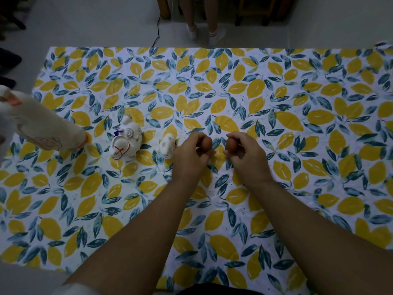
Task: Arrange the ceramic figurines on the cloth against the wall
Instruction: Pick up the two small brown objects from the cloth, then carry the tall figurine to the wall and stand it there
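Both hands, left (192,153) and right (244,153), each pinch 1 small brown figurine (206,143); light, brittle, grip the body

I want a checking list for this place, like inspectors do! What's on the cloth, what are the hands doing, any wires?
Surface: lemon-print cloth spread flat on a pale floor.
Job's things: tall white goose figurine at left edge; white horse figurine; small white figurine beside the left hand.
Clutter: nothing seen.
Grips: left hand closed on a small brown piece; right hand closed on another brown piece.
Cables: black cable on floor beyond the cloth.
Surroundings: someone's socked feet, wooden furniture legs.
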The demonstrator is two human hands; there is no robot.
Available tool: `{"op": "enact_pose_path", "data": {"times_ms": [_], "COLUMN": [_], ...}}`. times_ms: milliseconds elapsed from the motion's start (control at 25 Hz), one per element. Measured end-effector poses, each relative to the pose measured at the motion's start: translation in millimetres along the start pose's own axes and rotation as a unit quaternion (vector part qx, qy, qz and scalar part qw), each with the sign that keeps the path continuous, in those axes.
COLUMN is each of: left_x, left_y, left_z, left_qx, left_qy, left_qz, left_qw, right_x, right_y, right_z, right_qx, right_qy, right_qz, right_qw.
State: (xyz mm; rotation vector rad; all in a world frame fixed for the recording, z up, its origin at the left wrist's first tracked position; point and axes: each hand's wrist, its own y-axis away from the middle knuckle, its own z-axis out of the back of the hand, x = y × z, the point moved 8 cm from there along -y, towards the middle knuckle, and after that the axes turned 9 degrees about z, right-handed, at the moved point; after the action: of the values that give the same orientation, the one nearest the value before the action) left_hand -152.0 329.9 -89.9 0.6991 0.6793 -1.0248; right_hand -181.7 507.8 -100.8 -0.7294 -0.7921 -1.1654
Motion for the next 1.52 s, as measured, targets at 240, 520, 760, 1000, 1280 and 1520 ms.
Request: {"op": "enact_pose_path", "data": {"times_ms": [240,520,760,1000,1280,1520], "left_x": [6,-4,-10,49,109,157], "left_y": [2,12,55,58,21,-64], "left_z": [-5,0,66,191,348,362], "left_qx": [0.016,0.039,-0.002,-0.084,-0.187,0.032], "left_qy": [-0.009,-0.012,-0.086,-0.139,-0.077,0.054], "left_qz": [0.013,0.013,-0.068,-0.048,-0.015,0.054], "left_qw": [1.000,0.999,0.994,0.986,0.979,0.997], "right_x": [-3,11,82,198,307,317], "right_y": [10,21,39,18,-30,-75], "right_z": [7,4,4,-115,-246,-303], "right_qx": [-0.010,0.033,0.030,0.161,0.191,0.189], "right_qy": [-0.014,-0.008,0.158,0.241,0.254,0.191], "right_qz": [-0.052,-0.071,0.000,0.103,0.149,-0.010], "right_qw": [0.998,0.997,0.987,0.951,0.936,0.963]}}
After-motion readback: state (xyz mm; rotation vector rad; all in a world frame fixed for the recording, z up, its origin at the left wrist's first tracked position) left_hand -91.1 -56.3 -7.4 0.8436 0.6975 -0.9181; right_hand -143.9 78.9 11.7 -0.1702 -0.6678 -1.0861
